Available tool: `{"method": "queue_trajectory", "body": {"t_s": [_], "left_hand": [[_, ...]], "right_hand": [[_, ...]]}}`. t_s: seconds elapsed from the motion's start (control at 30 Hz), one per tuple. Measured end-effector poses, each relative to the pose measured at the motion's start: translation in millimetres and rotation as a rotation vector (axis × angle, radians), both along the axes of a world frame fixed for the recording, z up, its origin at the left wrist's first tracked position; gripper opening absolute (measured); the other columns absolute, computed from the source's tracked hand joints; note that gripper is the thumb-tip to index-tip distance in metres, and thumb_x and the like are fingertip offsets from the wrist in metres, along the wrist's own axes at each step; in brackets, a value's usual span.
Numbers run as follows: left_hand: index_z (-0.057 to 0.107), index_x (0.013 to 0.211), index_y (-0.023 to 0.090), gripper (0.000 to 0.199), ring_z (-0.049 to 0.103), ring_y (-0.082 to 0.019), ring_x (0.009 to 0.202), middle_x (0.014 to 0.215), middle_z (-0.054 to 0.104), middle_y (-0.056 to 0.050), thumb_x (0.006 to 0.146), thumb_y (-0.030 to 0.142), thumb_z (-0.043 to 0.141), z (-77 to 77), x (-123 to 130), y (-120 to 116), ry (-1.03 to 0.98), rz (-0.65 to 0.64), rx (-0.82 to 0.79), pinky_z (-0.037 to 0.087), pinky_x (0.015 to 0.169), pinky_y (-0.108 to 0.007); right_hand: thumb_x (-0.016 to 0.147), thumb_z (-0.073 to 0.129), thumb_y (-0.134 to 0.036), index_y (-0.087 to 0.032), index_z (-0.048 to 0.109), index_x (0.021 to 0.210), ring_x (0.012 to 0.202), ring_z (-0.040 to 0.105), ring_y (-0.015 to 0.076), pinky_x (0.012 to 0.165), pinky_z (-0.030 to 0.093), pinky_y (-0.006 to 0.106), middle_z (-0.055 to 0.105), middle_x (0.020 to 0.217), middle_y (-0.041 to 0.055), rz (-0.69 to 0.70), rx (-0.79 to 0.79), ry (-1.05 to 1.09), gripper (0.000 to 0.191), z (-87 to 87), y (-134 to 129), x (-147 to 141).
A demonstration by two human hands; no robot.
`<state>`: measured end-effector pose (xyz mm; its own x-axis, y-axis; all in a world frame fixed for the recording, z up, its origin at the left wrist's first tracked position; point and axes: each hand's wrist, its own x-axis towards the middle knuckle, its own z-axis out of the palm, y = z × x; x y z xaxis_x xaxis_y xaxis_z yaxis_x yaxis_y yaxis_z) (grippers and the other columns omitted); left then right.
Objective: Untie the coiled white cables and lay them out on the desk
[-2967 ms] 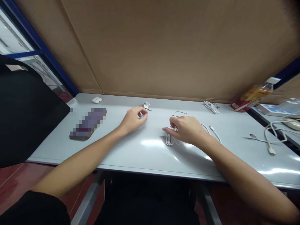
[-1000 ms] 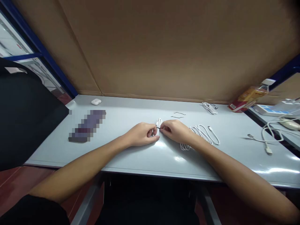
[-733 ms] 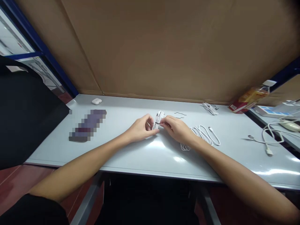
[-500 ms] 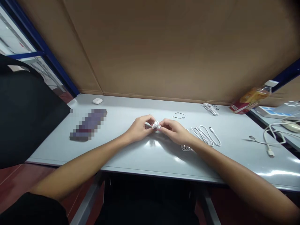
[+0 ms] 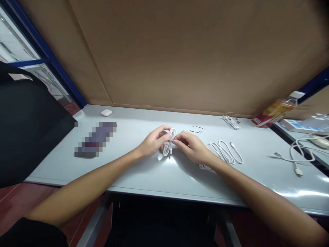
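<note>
A white cable bundle is folded in loops, with a dark tie round its middle and its plug end pointing down. My left hand grips the bundle from the left, thumb across it. At its right side the fingertips of my right hand are pinched together at the dark tie. Coiled white cables lie beside and partly behind my right forearm. Two thin dark ties rest on the table beyond my right hand.
The grey table also bears a white earbud case, a blurred purple item, a tied white cable, a tilted bottle and a loose cable. Behind stands a brown panel; a black chair is at left.
The cable bundle has turned from end-on to lengthwise, so its loops and dark tie now show. Both hands remain close together near the same spot.
</note>
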<state>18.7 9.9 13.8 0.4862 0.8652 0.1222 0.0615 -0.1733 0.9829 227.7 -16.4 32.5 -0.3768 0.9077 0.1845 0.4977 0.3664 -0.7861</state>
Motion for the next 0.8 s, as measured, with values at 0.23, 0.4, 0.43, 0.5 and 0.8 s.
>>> {"method": "queue_trajectory", "body": {"t_s": [0.23, 0.4, 0.43, 0.5, 0.8], "left_hand": [[0.073, 0.101, 0.020, 0.012, 0.068, -0.021, 0.104, 0.105, 0.073, -0.007, 0.092, 0.028, 0.073, 5.9, -5, -2, 0.076, 0.005, 0.392, 0.054, 0.097, -0.039], [0.079, 0.086, 0.022, 0.010, 0.067, -0.020, 0.104, 0.112, 0.069, -0.007, 0.089, 0.016, 0.071, 0.5, -8, 0, 0.155, -0.071, 0.518, 0.056, 0.098, -0.039], [0.079, 0.084, 0.022, 0.012, 0.067, -0.020, 0.104, 0.114, 0.067, -0.007, 0.089, 0.015, 0.070, -1.3, -9, 1, 0.180, -0.081, 0.526, 0.056, 0.096, -0.039], [0.081, 0.083, 0.023, 0.015, 0.066, -0.020, 0.105, 0.116, 0.064, -0.008, 0.089, 0.015, 0.069, -4.0, -10, 1, 0.207, -0.094, 0.541, 0.058, 0.093, -0.038], [0.080, 0.091, 0.027, 0.022, 0.059, -0.026, 0.118, 0.112, 0.075, -0.006, 0.090, 0.010, 0.065, -6.5, -1, -11, 0.329, -0.219, 0.742, 0.052, 0.102, -0.043]], "right_hand": [[0.095, 0.061, -0.048, -0.019, 0.069, 0.092, 0.067, 0.053, 0.0161, 0.061, 0.040, 0.031, 0.062, 0.079, 0.0030, 0.031, -0.346, 0.085, 0.030, 14.3, -1, 7], [0.089, 0.069, -0.052, -0.019, 0.068, 0.082, 0.063, 0.041, 0.0127, 0.061, 0.034, 0.030, 0.051, 0.070, -0.0019, 0.047, -0.436, 0.168, 0.033, 18.6, 5, 17], [0.089, 0.069, -0.053, -0.019, 0.067, 0.082, 0.062, 0.039, 0.0125, 0.060, 0.033, 0.030, 0.049, 0.069, -0.0025, 0.043, -0.429, 0.171, 0.035, 18.1, 7, 19], [0.089, 0.068, -0.055, -0.019, 0.067, 0.083, 0.062, 0.038, 0.0126, 0.059, 0.031, 0.030, 0.048, 0.069, -0.0028, 0.016, -0.390, 0.158, 0.036, 16.8, 10, 23], [0.090, 0.066, -0.052, -0.022, 0.066, 0.086, 0.066, 0.044, 0.0146, 0.059, 0.036, 0.030, 0.056, 0.077, -0.0001, -0.175, -0.166, 0.178, 0.030, 11.8, 16, 26]]}}
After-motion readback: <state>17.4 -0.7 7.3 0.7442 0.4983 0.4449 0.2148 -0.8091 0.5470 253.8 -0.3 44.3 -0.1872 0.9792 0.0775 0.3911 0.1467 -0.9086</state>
